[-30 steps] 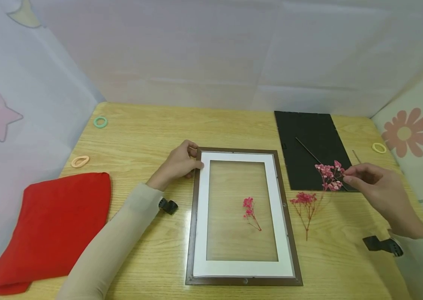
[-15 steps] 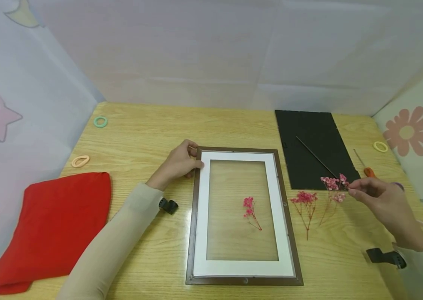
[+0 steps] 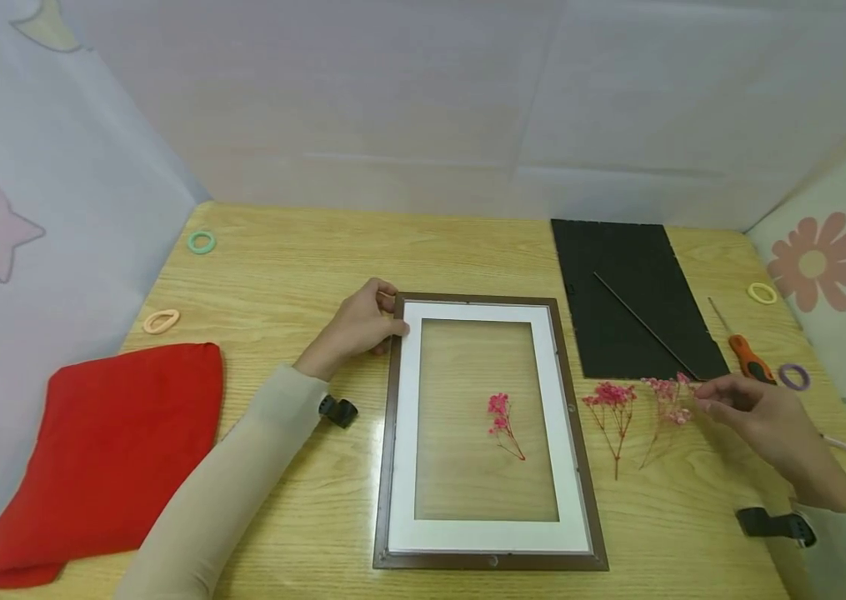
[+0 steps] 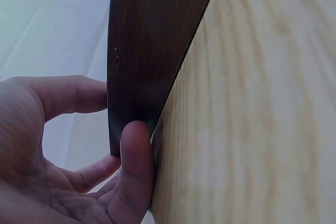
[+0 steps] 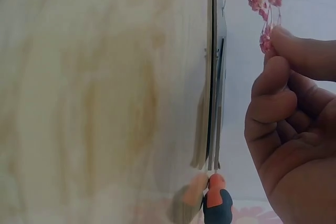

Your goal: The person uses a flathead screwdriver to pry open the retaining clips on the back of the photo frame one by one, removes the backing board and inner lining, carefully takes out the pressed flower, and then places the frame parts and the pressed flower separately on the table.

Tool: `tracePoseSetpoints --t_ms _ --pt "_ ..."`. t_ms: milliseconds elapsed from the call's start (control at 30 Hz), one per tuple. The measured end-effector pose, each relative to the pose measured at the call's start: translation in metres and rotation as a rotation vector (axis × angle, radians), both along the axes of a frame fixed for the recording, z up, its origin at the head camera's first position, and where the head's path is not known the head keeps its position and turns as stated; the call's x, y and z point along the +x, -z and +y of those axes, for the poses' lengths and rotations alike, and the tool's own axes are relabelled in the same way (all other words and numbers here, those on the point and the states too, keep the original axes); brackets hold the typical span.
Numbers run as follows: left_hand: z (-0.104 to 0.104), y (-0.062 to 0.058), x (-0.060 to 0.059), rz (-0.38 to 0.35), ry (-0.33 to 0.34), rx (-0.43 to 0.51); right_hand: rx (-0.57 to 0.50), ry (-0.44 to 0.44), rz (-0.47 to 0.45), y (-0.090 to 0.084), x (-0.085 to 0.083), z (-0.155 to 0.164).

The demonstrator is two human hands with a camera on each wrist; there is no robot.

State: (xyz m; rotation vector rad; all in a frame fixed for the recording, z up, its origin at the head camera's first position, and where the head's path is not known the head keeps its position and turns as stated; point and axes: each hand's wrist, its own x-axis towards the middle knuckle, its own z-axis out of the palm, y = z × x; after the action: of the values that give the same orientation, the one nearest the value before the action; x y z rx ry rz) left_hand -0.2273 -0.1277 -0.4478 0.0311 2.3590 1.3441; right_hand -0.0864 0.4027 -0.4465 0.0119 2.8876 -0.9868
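— Where do things stand at the bench (image 3: 295, 250)?

— The left hand (image 3: 357, 327) has its grip clasped on the top-left corner of the picture frame (image 3: 488, 433), which lies flat. One pink sprig (image 3: 501, 421) already rests on the glass inside the mat.

— And the right hand (image 3: 756, 414)?

— Its fingertips pinch a second sprig (image 3: 664, 408) by the blossoms, low over the wood just right of the frame, beside a third sprig (image 3: 613, 408) lying there.

— So, early on?

— I'd say so. Two sprigs remain outside, and the black backing board (image 3: 636, 300) is off, with a screwdriver (image 3: 745, 350) near it.
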Motion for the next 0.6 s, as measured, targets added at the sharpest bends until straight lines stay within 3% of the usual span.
tracePoseSetpoints --t_ms 200,600 --pt "0.0 -0.0004 0.0001 0.009 0.008 -0.004 0.097 -0.075 -0.05 0.0013 -0.0011 -0.0006" --pt "0.0003 -0.0006 0.0007 0.007 0.001 -0.002 0.188 -0.124 -0.003 0.0014 -0.0059 -0.0056"
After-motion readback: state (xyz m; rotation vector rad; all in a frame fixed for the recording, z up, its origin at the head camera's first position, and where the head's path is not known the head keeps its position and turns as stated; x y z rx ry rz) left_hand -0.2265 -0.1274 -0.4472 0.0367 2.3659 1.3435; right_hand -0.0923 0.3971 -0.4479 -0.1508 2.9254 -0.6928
